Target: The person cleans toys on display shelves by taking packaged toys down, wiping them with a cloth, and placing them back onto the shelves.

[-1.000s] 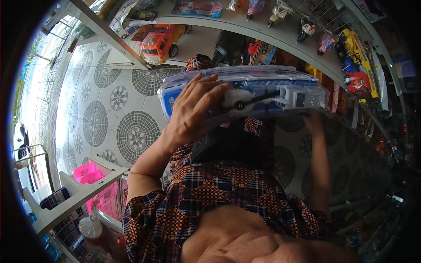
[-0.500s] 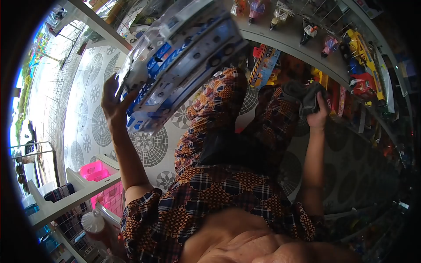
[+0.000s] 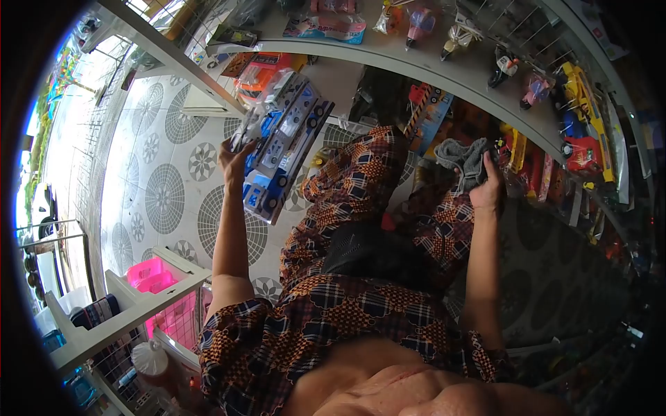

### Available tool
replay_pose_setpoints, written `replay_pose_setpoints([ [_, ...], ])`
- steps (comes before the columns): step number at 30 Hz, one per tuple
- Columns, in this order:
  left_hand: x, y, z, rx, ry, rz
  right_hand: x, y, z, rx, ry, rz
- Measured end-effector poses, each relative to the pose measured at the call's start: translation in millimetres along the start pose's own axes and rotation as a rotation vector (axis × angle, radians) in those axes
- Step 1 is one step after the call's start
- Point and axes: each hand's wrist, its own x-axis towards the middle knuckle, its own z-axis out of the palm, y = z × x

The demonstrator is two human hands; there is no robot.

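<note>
A blue and white toy truck in clear plastic wrapping (image 3: pixel 283 145) hangs tilted from my left hand (image 3: pixel 236 156), whose fingers grip its left edge. The truck is in front of the lower shelf at the left, over the tiled floor. On the right, my right hand (image 3: pixel 488 187) is closed round a crumpled grey cloth (image 3: pixel 463 161), held above my right knee. Part of the fingers is hidden behind the cloth.
Above runs a curved shelf (image 3: pixel 388 57) with several small wrapped toys. An orange toy (image 3: pixel 257 78) sits on the lower shelf beyond the truck. A yellow toy vehicle (image 3: pixel 586 111) is at the right. Pink baskets (image 3: pixel 154 277) stand on a rack at the left.
My left hand has lowered the toy truck and moved it away towards the lower shelf. My right hand has shifted slightly left and down with the cloth.
</note>
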Motion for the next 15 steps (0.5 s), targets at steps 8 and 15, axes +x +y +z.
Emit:
replay_pose_setpoints([
  [8, 34, 1, 95, 0.116, 0.120, 0.159, -8, 4, 6, -0.018, 0.069, 0.008],
  [15, 71, 10, 187, 0.107, 0.300, 0.390, -16, -2, 6, -0.045, 0.093, 0.001],
])
